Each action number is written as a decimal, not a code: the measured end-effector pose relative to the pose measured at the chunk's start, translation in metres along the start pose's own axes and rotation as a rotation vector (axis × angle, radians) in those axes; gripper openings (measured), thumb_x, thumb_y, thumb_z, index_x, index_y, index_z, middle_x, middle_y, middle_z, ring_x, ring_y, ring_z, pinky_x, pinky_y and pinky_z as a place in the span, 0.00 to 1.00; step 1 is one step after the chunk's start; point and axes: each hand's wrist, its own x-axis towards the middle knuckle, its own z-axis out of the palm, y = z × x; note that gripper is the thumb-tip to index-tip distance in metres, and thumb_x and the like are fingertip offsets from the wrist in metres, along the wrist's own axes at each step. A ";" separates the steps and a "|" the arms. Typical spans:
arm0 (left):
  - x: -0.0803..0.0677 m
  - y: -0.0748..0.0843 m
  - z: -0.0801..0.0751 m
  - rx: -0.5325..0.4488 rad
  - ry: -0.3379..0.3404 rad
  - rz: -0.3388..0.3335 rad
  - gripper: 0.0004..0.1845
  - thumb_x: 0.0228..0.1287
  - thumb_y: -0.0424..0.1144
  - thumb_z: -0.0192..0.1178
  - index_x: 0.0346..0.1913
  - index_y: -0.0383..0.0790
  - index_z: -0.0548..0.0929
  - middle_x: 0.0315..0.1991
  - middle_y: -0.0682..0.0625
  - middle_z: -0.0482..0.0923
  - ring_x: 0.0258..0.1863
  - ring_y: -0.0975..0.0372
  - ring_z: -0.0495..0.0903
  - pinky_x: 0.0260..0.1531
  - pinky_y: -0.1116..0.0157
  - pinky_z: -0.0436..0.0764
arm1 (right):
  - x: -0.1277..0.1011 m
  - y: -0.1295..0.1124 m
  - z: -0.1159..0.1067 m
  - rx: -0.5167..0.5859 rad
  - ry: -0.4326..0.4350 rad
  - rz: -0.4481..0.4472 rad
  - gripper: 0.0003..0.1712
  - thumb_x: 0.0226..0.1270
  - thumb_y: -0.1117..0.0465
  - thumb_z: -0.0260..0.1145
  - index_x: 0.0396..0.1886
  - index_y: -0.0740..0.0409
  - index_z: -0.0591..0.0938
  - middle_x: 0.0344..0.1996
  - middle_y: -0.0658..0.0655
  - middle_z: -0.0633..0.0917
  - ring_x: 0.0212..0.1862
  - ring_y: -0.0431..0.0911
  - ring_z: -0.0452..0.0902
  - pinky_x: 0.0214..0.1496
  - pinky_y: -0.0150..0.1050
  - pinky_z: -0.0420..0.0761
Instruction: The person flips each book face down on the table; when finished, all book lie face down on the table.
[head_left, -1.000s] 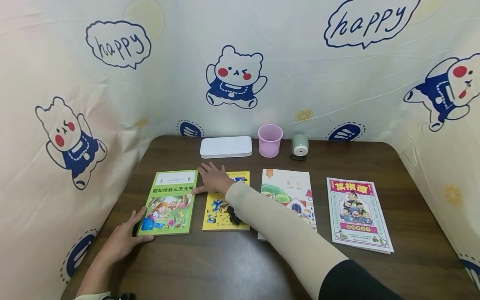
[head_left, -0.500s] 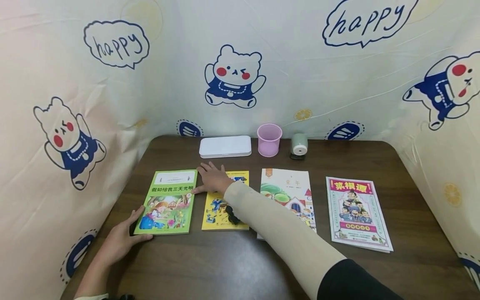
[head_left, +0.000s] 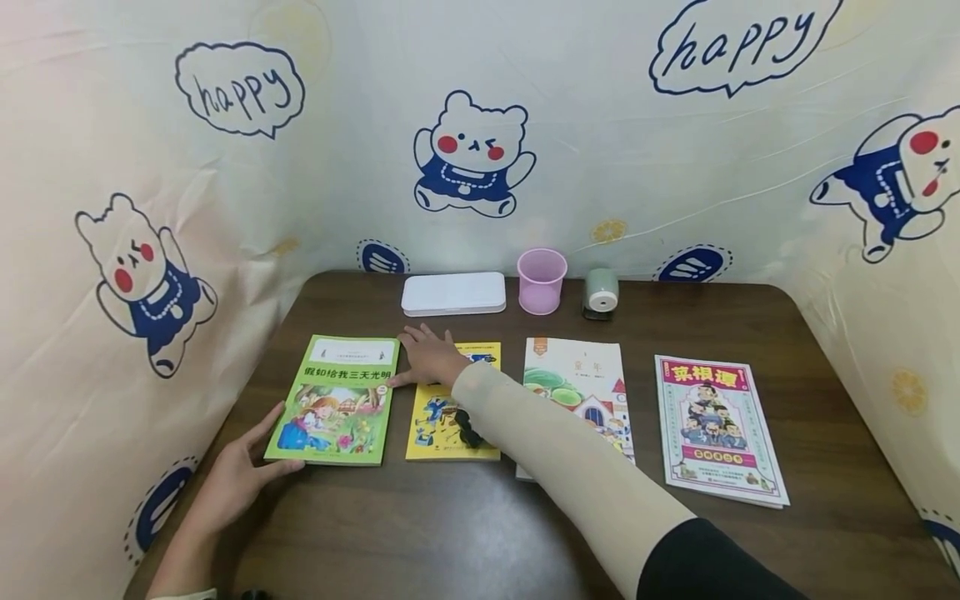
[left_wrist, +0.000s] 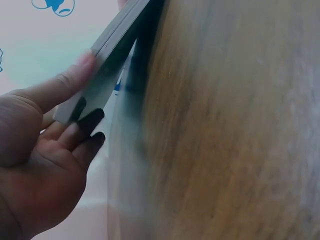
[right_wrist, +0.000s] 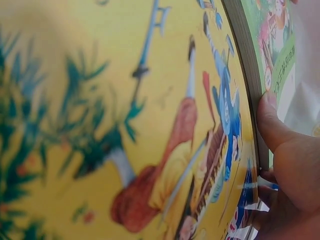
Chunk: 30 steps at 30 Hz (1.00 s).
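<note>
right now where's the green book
In the head view the green book lies leftmost in the row, beside the yellow book, between the left hand and right hand.

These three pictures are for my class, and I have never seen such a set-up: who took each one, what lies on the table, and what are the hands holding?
No machine here: a person wears three cameras. The wide picture comes from the head camera, the two close ones from cameras on each wrist.

On the brown table lie four books in a row: a green book, a yellow book, a white book and a pink-titled book. Behind them stand a white case, a pink cup and a small green sharpener.

The left hand grips the green book's near corner, thumb on the cover, lifting it slightly. The right hand rests on the yellow book, its thumb against the green book's edge.
</note>
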 end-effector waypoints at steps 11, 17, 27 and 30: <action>-0.004 0.009 0.001 -0.256 0.084 0.016 0.55 0.63 0.44 0.74 0.83 0.40 0.49 0.77 0.29 0.59 0.45 0.76 0.83 0.41 0.77 0.83 | 0.010 0.004 0.003 0.016 -0.012 0.009 0.60 0.62 0.25 0.64 0.85 0.41 0.50 0.85 0.44 0.43 0.84 0.46 0.32 0.83 0.61 0.38; -0.008 0.015 0.003 -0.294 0.133 0.035 0.49 0.66 0.41 0.72 0.83 0.41 0.53 0.73 0.29 0.67 0.41 0.73 0.83 0.37 0.75 0.82 | 0.013 0.005 0.005 0.011 -0.024 0.016 0.61 0.61 0.24 0.64 0.85 0.41 0.50 0.85 0.45 0.43 0.84 0.47 0.32 0.82 0.62 0.39; -0.011 0.020 0.007 -0.327 0.197 0.105 0.45 0.68 0.36 0.69 0.82 0.48 0.56 0.75 0.30 0.63 0.44 0.75 0.84 0.43 0.78 0.83 | -0.003 0.000 0.000 -0.004 0.027 -0.015 0.59 0.62 0.25 0.64 0.84 0.44 0.54 0.85 0.47 0.47 0.85 0.49 0.36 0.82 0.62 0.43; -0.013 0.024 0.009 -0.346 0.220 0.164 0.44 0.67 0.33 0.69 0.81 0.46 0.59 0.75 0.38 0.68 0.44 0.75 0.85 0.43 0.78 0.83 | -0.007 0.001 -0.002 -0.014 0.042 -0.028 0.58 0.62 0.25 0.64 0.84 0.45 0.55 0.84 0.48 0.49 0.84 0.50 0.38 0.82 0.63 0.45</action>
